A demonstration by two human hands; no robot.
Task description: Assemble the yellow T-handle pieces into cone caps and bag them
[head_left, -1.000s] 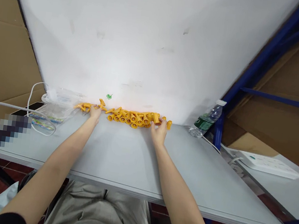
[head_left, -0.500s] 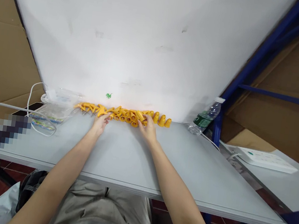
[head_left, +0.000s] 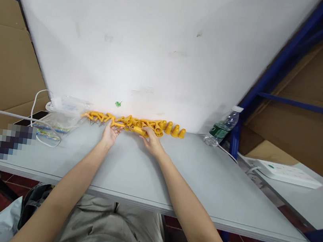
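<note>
A row of several small yellow plastic parts [head_left: 132, 123] lies along the far edge of the grey table [head_left: 148, 175], against the white wall. My left hand [head_left: 110, 134] holds a yellow T-shaped part [head_left: 112, 123] at its fingertips. My right hand [head_left: 151, 141] pinches a yellow cone-shaped part [head_left: 139, 130] just in front of the row. The two hands are close together near the middle of the row. Three yellow cones [head_left: 175, 130] stand apart at the row's right end.
A clear plastic bag [head_left: 62, 117] and white cables [head_left: 34, 119] lie at the back left. A water bottle [head_left: 223, 127] lies at the back right. A white power strip [head_left: 288, 173] rests on a second table to the right. Cardboard stands at the left.
Both hands have drawn inward from the ends of the row toward its middle. Each has picked up a yellow part, and the hands have come closer together.
</note>
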